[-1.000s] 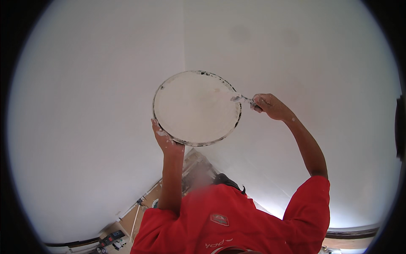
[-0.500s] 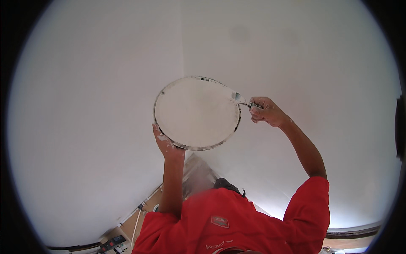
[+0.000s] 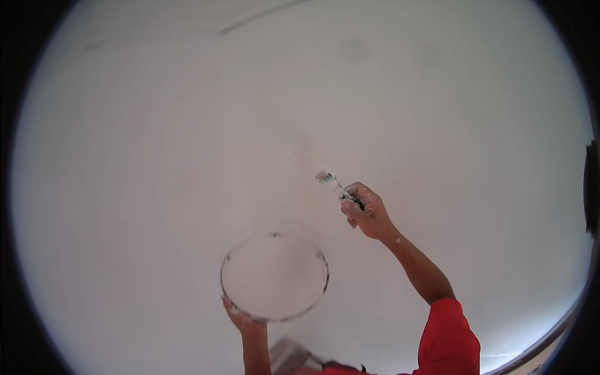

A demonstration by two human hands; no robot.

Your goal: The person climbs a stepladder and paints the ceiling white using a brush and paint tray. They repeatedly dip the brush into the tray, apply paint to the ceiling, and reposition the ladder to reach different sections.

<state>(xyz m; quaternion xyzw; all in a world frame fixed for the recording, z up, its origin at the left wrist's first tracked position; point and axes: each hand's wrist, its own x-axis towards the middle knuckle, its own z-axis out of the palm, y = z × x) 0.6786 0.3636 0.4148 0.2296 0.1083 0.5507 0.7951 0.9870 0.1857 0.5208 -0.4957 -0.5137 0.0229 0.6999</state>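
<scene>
My left hand (image 3: 239, 316) is closed on the lower left edge of a round, pale, dark-rimmed disc (image 3: 275, 278). Whether the disc is a lid or a shallow pan, I cannot tell. My right hand (image 3: 370, 215), speckled with white, grips the dark handle of a putty knife (image 3: 327, 178). White paste coats its blade, which points up and left toward the pale wall (image 3: 156, 156). Contact between blade and wall is not clear. The knife is above and to the right of the disc, apart from it.
A faint greyish patch (image 3: 304, 142) marks the wall just beyond the blade. High up runs a thin dark line (image 3: 262, 17). Below the disc lies a blurred brownish-grey surface (image 3: 290, 356). A dark curved edge (image 3: 544, 347) borders the lower right.
The view has tilted up, so the disc now appears lower, along with my left hand. The putty knife has come away from the disc's right rim and stands in front of the wall.
</scene>
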